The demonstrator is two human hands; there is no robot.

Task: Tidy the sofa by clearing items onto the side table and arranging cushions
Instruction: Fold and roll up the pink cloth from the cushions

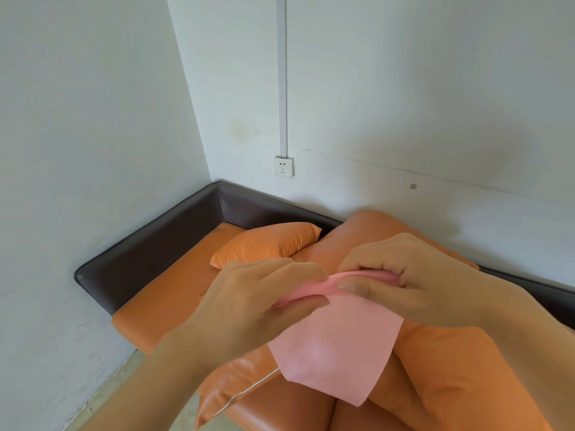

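A pink cloth (336,346) hangs in front of me above the orange sofa (174,306). My left hand (249,306) pinches its folded top edge on the left, and my right hand (417,284) grips the same edge on the right. A small orange cushion (267,244) lies in the sofa's far corner. A large orange cushion (451,362) leans at the right, partly hidden by my hands and the cloth. Another orange cushion (224,390) lies at the sofa's front edge, with a thin white cable (245,391) over it.
The sofa has a dark brown back and arm (149,244) set into a corner of white walls. A white wall socket (283,166) with a cable duct sits above the backrest. Grey floor (124,377) shows at the lower left.
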